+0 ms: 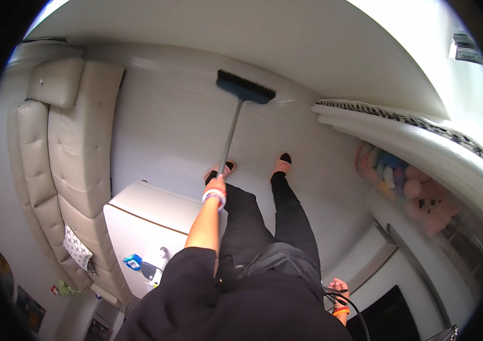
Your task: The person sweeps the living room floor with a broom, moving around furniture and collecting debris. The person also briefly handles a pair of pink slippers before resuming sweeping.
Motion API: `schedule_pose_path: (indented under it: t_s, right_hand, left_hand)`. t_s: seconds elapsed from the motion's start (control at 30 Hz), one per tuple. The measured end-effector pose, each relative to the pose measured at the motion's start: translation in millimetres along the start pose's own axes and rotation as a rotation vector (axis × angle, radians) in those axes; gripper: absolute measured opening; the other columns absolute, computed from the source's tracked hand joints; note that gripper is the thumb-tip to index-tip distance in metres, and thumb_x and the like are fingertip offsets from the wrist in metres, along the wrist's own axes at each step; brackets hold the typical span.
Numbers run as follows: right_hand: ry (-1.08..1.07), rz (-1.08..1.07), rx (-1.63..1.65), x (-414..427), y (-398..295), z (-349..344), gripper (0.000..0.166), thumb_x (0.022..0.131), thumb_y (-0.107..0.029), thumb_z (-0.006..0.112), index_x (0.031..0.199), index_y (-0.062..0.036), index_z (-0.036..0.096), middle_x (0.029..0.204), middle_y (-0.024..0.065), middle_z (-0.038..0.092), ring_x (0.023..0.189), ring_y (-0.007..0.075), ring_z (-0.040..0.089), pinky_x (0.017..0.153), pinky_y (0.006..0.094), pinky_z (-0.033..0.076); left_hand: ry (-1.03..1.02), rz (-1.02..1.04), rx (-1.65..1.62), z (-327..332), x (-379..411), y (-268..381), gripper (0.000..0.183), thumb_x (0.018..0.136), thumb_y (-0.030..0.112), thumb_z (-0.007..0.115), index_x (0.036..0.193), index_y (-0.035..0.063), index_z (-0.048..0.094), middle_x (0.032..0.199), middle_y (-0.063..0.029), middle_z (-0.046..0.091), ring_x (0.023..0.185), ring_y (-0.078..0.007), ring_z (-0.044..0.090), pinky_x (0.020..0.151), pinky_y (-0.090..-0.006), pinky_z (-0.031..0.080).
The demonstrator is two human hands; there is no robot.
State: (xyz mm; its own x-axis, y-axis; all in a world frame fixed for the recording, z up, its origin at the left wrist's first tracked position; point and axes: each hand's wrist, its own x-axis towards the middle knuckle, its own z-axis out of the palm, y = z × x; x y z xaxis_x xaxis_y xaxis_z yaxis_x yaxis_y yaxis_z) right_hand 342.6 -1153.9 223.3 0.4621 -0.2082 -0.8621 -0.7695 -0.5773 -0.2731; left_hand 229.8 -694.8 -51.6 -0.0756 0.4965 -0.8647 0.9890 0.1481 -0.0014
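My left hand (216,186), with bracelets at its wrist, is closed around the grey handle (231,136) of a broom. The handle slopes away from me to a wide dark broom head (241,87) with black bristles, on the pale floor near the far wall. My right hand (340,290) hangs low beside my hip, fingers loosely apart. Black cables (338,298) cross in front of it, and no grip on them shows. My feet, in pink shoes (283,164), stand apart on the floor, one partly behind the handle.
A beige tufted sofa (79,140) runs along the left. Near my left arm, a white table (152,230) carries a blue object (132,261) and other small things. To the right are a white curtain (369,121), plush toys (408,183) and a white cabinet (365,255).
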Motion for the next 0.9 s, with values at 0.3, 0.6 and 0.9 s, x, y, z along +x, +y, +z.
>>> schedule_pose_path:
  t_s: [0.3, 0.6, 0.9]
  right_hand:
    - [-0.12, -0.058, -0.093, 84, -33, -71, 0.023, 0.081, -0.019, 0.042, 0.094, -0.0004, 0.048, 0.075, 0.0063, 0.054, 0.062, 0.0119, 0.051, 0.057, 0.0231, 0.044]
    - [-0.254, -0.103, -0.371, 105, -113, -65, 0.02, 0.081, -0.015, 0.043, 0.092, -0.0005, 0.049, 0.073, 0.006, 0.053, 0.062, 0.0121, 0.051, 0.057, 0.0227, 0.043]
    - [-0.241, -0.108, -0.324, 128, -128, -59, 0.022, 0.081, -0.018, 0.042, 0.093, -0.0016, 0.049, 0.074, 0.006, 0.054, 0.061, 0.012, 0.053, 0.055, 0.0222, 0.045]
  left_hand:
    - [0.12, -0.109, 0.186, -14, -138, -33, 0.047, 0.08, 0.04, 0.031, 0.087, -0.0013, 0.053, 0.081, -0.0233, 0.053, 0.082, -0.0349, 0.051, 0.072, -0.0403, 0.039]
    - [-0.027, -0.003, 0.212, 11, -43, 49, 0.046, 0.08, 0.043, 0.03, 0.088, 0.0036, 0.052, 0.081, -0.017, 0.056, 0.08, -0.0304, 0.053, 0.07, -0.0378, 0.041]
    - [0.082, -0.237, 0.238, -36, -123, -47, 0.043, 0.081, 0.04, 0.029, 0.088, 0.003, 0.05, 0.081, -0.0183, 0.056, 0.079, -0.0316, 0.053, 0.069, -0.039, 0.041]
